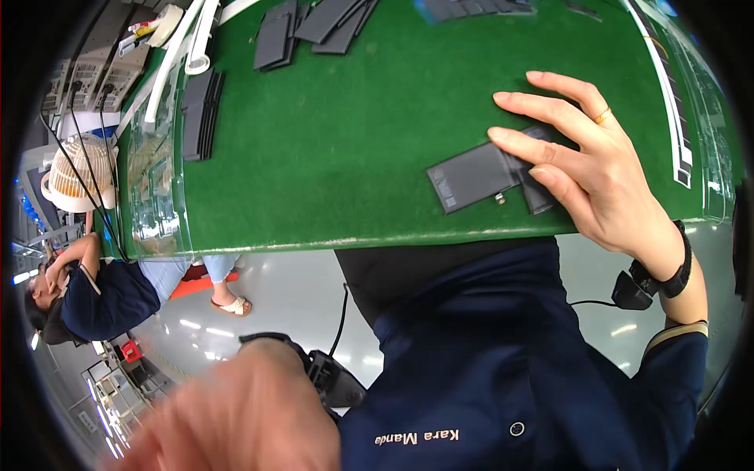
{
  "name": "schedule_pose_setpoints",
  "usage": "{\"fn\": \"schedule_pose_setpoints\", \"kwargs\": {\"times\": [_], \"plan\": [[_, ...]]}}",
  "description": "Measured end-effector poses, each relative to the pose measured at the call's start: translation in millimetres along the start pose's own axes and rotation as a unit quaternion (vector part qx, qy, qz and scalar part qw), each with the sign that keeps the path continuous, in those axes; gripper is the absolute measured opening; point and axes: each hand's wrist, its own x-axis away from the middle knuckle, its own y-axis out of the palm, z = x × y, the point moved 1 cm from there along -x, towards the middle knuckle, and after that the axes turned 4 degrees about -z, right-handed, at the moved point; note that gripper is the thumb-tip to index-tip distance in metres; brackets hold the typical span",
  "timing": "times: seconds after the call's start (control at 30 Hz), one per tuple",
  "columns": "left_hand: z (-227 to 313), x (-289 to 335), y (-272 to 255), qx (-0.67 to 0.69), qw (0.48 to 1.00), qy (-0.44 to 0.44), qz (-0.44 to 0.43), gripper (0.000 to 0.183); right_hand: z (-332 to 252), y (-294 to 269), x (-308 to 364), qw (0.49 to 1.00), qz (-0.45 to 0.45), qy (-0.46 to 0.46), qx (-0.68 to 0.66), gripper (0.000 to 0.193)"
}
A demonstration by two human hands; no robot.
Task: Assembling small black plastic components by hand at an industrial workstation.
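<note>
My right hand [593, 161] reaches in from the right, palm down, its fingers stretched and spread over some flat black batteries. One battery [470, 179] lies flat near the table's front edge, with a small connector tab at its lower side. A second battery [538, 193] overlaps it, partly under my thumb and palm. My thumb and index fingertip rest on or just above them; which one cannot be told. My left hand [243, 412] is raised off the table at the lower left, smeared by motion, its fingers unclear.
On the green tabletop [338, 157] stand a row of black batteries [202, 116] at left and several more [334, 23] at the far side. Clear plastic strips [157, 188] line the left edge. A beige fan [81, 174] and a seated person [110, 290] are beyond.
</note>
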Motion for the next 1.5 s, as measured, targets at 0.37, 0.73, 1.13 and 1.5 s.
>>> {"fn": "schedule_pose_setpoints", "kwargs": {"times": [0.37, 0.73, 1.13, 1.5], "plan": [[-5.7, 55.9, 14.0, 0.014, 0.611, -0.471, -0.636, 0.047, 0.2, -18.9, 1.7, 0.991, -0.026, 0.055, -0.118, 0.071], [-42.8, 61.9, 22.9, 0.281, 0.436, -0.758, -0.395, 0.018, 4.0, -40.1, -44.2, 0.831, -0.048, 0.125, -0.539, 0.026], [-79.1, 96.1, 38.7, 0.292, 0.479, -0.775, -0.289, 0.023, 42.2, -19.7, -72.4, 0.776, 0.121, 0.130, -0.605, 0.018], [-75.9, 104.2, 34.8, 0.298, 0.473, -0.799, -0.219, 0.016, 33.0, 1.6, -71.5, 0.660, 0.106, 0.168, -0.725, 0.039]]}}
